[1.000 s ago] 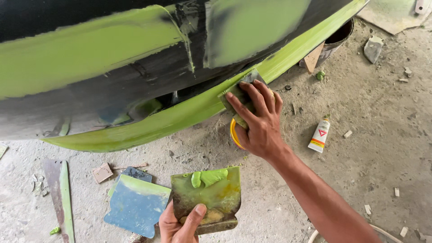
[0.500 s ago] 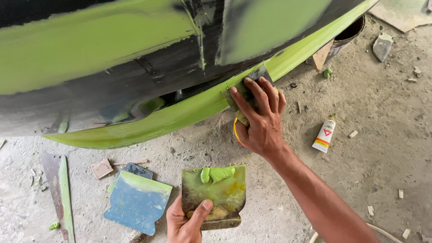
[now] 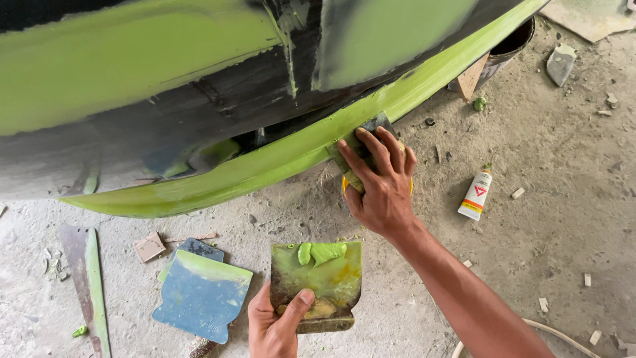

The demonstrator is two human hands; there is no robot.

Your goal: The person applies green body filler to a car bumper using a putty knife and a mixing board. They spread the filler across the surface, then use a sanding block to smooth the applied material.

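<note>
up close, the green-coated body panel (image 3: pixel 199 86) fills the upper half of the frame, its skin a patchwork of bright lime filler and bare black, with a curved green lower edge sweeping from the lower left up to the upper right. against that edge, just right of centre, the right hand (image 3: pixel 379 185) presses a small grey spreader (image 3: pixel 371 129) flat to the green strip; the fingers (image 3: pixel 371 149) are spread over the blade and the thumb points down, so the hand is clamped on the tool. the forearm runs off to the lower right corner. a yellow rim shows under the palm, but what it belongs to cannot be told.

at the bottom centre, the left hand (image 3: pixel 275 325) grips a flat mixing board (image 3: pixel 318 282) by its lower edge, thumb on top, holding it level. the board is smeared olive and yellow, and a blob of fresh green putty (image 3: pixel 322 252) sits near its upper edge.

on the dusty concrete floor (image 3: pixel 563 225), a blue and green scraper plate (image 3: pixel 202 295) lies just left of the board, a long narrow blade (image 3: pixel 89 285) lies at the lower left, and a small white tube (image 3: pixel 476 193) lies to the right of the right hand. a dark bucket (image 3: pixel 513 43) stands at the upper right, partly behind the panel.
</note>
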